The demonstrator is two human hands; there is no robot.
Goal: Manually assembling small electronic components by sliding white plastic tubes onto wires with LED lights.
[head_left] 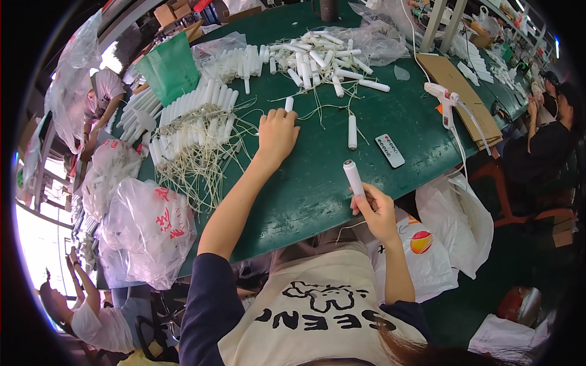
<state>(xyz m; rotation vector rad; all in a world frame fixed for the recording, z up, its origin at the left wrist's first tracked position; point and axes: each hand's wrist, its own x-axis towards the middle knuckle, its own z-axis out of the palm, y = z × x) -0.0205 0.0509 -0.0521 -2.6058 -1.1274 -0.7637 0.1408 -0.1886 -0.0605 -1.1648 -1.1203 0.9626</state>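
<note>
1. The right hand grasps a white tube, tilted, above the green tabletop's near edge.
2. The left hand reaches to another tube; whether it grips is hidden.
3. Apparent step: handling tubes singly. The next move probably calls for a sure left hold, clear of tangled wires.

Right hand grips a white tube, its far end tipped slightly left. Left hand is over the green table, fingers at a second tube; grip hidden. Wired tube rows left of left hand, tube heap beyond it. Beyond right hand: one loose tube. Beyond and right of it: remote, then glue gun farther out.
</note>
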